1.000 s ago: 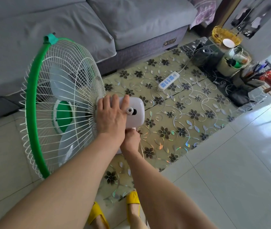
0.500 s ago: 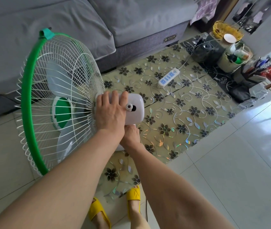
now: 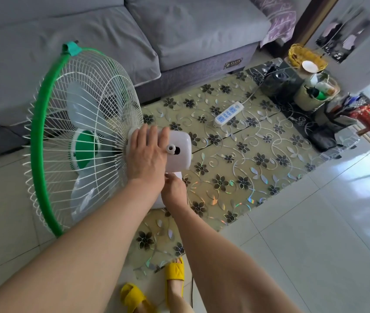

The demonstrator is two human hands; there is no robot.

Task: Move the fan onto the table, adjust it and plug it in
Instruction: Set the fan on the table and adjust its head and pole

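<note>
A fan (image 3: 82,136) with a green rim, white wire grille and white motor housing stands on the low table (image 3: 242,168), which has a flowered cover. Its grille faces left, out over the table's left edge. My left hand (image 3: 147,154) lies flat on top of the motor housing, fingers together, gripping it. Below it my right hand (image 3: 173,188) is closed around the fan's white neck under the housing. A white power strip (image 3: 229,114) with blue sockets lies on the table further back, its cord running to the back right. The fan's plug is hidden.
A grey sofa (image 3: 179,30) runs behind the table. At the table's far right end stand a yellow basket (image 3: 303,56), a tub of bottles (image 3: 317,91) and dark clutter. My feet in yellow slippers (image 3: 175,269) stand on white tiled floor (image 3: 315,245).
The fan head has risen slightly and tilted back a little under my hands. Both hands keep their hold.
</note>
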